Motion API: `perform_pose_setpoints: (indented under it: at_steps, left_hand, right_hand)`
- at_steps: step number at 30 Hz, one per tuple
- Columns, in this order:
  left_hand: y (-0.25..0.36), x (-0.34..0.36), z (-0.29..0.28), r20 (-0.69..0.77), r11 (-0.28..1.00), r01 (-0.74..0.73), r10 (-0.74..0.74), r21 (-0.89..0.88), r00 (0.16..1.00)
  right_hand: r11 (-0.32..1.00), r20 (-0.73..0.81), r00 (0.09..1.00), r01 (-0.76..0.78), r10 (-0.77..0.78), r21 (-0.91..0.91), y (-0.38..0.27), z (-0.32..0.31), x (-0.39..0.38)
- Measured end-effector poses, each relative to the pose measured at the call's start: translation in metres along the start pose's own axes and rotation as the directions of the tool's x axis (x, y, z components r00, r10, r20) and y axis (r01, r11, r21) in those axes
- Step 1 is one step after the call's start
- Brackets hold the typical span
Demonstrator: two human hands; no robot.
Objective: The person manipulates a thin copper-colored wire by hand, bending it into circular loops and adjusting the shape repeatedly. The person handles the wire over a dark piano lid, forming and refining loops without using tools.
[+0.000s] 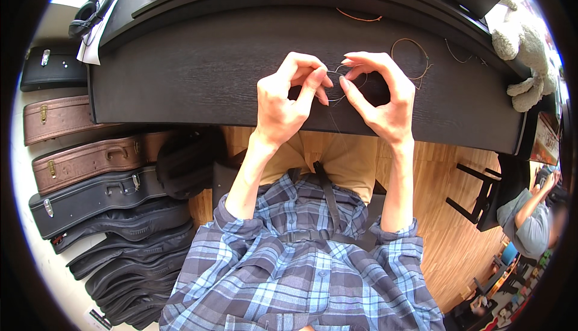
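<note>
A white label (97,319) is illegible; the left hand (286,93) and right hand (386,99) curl inward above the black wooden counter (180,69) near its front edge, fingers pinching thin, looped silvery wire (334,71).

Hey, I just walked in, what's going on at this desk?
Someone in a plaid shirt has both hands over a black surface, handling a thin looped wire. The left hand pinches it; the right hand is at it too, though its grip is hard to make out. Beyond them lie a loose coil and an orange-brown strand. Instrument cases line the left side.
</note>
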State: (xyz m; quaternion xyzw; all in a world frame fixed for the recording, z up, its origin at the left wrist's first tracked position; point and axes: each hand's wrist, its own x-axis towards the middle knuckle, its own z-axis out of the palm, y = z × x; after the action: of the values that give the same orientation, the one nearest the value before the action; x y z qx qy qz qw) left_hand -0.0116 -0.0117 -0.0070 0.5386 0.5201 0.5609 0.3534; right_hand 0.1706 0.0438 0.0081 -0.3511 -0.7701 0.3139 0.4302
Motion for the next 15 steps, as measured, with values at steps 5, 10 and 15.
perform_pose_setpoints:
  at_steps: [5,10,15]
  left_hand:
    - [0.002,0.003,0.000,0.053,1.000,-0.004,0.004,0.001,0.999]
    - [0.004,0.007,0.000,0.095,0.998,0.028,-0.034,0.058,0.995]
    - [0.003,0.000,0.000,0.104,0.987,0.035,-0.052,0.154,0.993]
  right_hand:
    - [0.999,-0.067,0.998,0.018,-0.021,-0.040,0.002,-0.001,-0.004]
    - [1.000,-0.048,0.998,-0.026,0.026,0.001,-0.001,-0.002,-0.006]
    - [0.997,-0.061,0.996,-0.069,0.071,0.028,-0.005,0.000,-0.013]
